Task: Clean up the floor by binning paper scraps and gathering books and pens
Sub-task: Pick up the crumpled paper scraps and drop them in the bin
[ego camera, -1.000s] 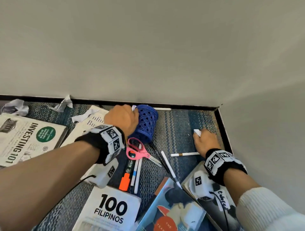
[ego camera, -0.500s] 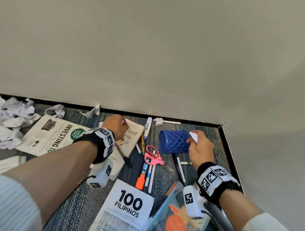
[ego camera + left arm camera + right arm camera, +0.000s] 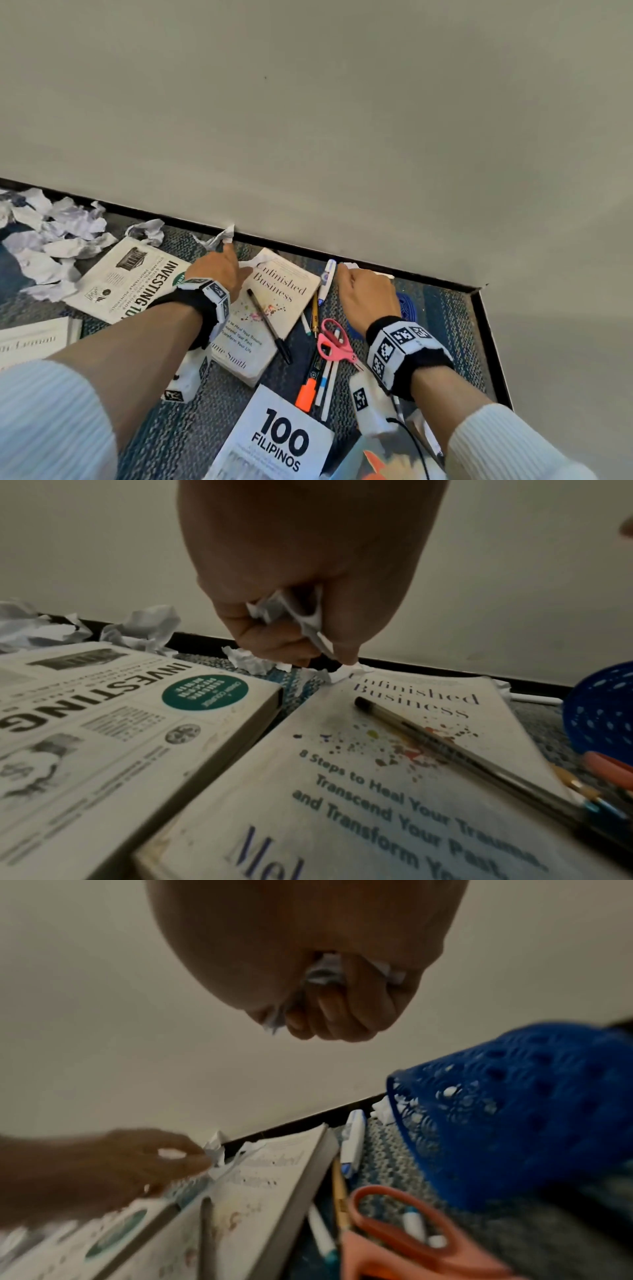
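Note:
My left hand (image 3: 236, 270) holds crumpled paper (image 3: 294, 615) in its palm, and its fingertips (image 3: 346, 658) pinch a white scrap (image 3: 342, 673) at the top corner of the book "Unfinished Business" (image 3: 277, 301). My right hand (image 3: 356, 287) is a fist with paper scraps (image 3: 323, 972) tucked inside it. It hovers by the baseboard, close to a small white scrap (image 3: 350, 265). A blue mesh pen cup (image 3: 514, 1110) lies on its side under that hand. A black pen (image 3: 269, 325) lies across the book.
"Investing 101" (image 3: 137, 284) lies to the left and "100 Filipinos" (image 3: 281, 442) near me. Pink scissors (image 3: 334, 342), an orange marker (image 3: 308, 390) and several pens lie between the books. Crumpled paper (image 3: 51, 240) is heaped at far left. The wall corner (image 3: 479, 291) closes the right side.
My right hand let go of the blue cup and moved left toward the baseboard, still clutching paper. My left hand reached forward onto the scrap at the book's corner.

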Motion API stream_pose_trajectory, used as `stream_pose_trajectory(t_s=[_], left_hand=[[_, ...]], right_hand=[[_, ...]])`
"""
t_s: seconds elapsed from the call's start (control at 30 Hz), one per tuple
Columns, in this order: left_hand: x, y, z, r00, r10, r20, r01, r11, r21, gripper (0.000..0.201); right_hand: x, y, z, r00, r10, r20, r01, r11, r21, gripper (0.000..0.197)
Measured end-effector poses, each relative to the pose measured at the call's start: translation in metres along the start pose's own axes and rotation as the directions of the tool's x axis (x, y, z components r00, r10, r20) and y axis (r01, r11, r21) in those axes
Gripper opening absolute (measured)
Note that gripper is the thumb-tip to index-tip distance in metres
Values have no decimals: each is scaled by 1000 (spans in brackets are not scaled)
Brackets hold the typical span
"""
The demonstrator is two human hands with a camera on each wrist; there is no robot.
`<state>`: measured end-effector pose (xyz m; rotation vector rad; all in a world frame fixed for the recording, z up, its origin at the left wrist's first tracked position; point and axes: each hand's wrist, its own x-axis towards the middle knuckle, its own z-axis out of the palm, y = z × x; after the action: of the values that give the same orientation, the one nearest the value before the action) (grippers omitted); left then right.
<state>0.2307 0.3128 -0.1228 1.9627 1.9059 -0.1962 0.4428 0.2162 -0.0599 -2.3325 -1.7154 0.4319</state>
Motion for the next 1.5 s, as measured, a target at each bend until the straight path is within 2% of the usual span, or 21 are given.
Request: stream_pose_trajectory(t_s=[0.1,0.17,0.27,0.37,0.47,0.53,0.6,0.67,0.77,0.83,0.9,0.97,1.03,1.1,1.2,1.27,1.4,1.5], left_hand=[[6,1,6,998,16,62,-16,1000,-11,51],[3,3,17,999,19,44,-18,1000,-25,44],[-5,3,28,997,28,-71,-27,1000,10,33],[-2,0,29,997,51,-55,-48,997,58,32],[1,1,26,998,65,-21,-63,994,91,32],[3,1,24,998,69,9,-69,994,84,33],[2,1,20,995,87,49,-90,994,63,34],[-2,4,18,991,116,71,-123,986,115,31],[-16,22,15,983,167,-77,-148,967,209,28],[-29,41,17,952,283,-116,-259,948,183,36],[-42,58,25,903,429,-32,-411,882,232,57],[-52,66,30,875,480,71,-477,825,302,70],[-55,64,35,886,448,120,-461,815,351,64],[-52,57,34,921,371,122,-390,853,347,58],[-40,47,30,957,287,35,-282,900,333,50],[-33,39,25,967,254,7,-241,907,346,49],[-28,20,24,978,207,-21,-196,952,236,58],[-28,0,18,982,144,-124,-109,961,256,48]], right_hand=[[25,-5,20,998,6,67,-6,1000,4,34],[40,-1,36,989,63,137,-63,998,-4,24],[54,8,50,987,95,130,-73,984,-161,39],[66,12,62,984,83,159,-31,953,-301,56],[68,15,73,974,125,188,-38,912,-408,45],[63,20,79,978,104,179,-16,900,-436,35],[58,26,81,983,71,169,12,894,-448,32],[55,34,79,985,56,162,22,897,-442,30],[53,50,71,986,81,143,-18,919,-393,28],[49,63,66,984,122,133,-70,937,-341,29],[41,73,64,977,164,133,-126,958,-258,29],[34,77,63,982,153,112,-132,975,-178,26],[30,78,60,992,90,86,-79,989,-124,25],[29,74,55,999,6,54,-3,999,-48,20],[27,63,52,994,-109,22,105,984,144,4],[25,53,55,989,-144,42,133,972,194,4],[21,31,66,951,-253,180,235,965,116,13],[20,21,76,914,-304,270,322,947,-21,15]])
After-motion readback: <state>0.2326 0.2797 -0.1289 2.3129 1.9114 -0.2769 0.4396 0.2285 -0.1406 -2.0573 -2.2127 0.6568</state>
